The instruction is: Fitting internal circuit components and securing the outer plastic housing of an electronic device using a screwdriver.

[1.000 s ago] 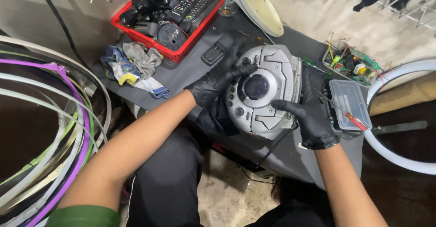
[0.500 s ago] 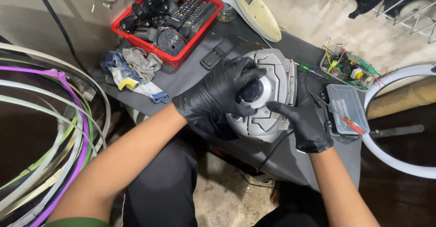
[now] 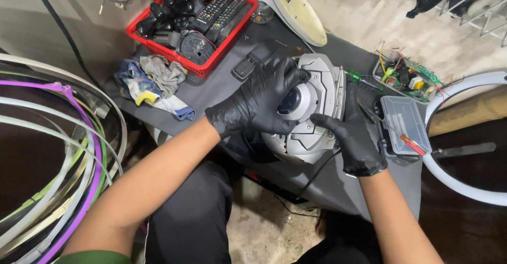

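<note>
A round grey plastic device (image 3: pixel 317 92) with a dark dome in its middle lies on the dark table (image 3: pixel 222 87). My left hand (image 3: pixel 259 103), in a black glove, lies spread over the device's left half and covers part of the dome. Black-gloved too, my right hand (image 3: pixel 351 137) grips the device's lower right edge. A black cable (image 3: pixel 317 173) runs out from under the device toward me.
A red basket (image 3: pixel 198 18) of remotes and black parts stands at the back left, rags (image 3: pixel 153 79) beside it. A clear small-parts box (image 3: pixel 404 124) with a red-handled tool, a circuit board (image 3: pixel 406 73) and a green screwdriver (image 3: pixel 359 77) lie right. Coloured hoops (image 3: pixel 63 158) crowd the left.
My left hand moved from the device's left rim onto its top and over the dome. My right hand kept its hold on the lower right edge. The view has shifted slightly.
</note>
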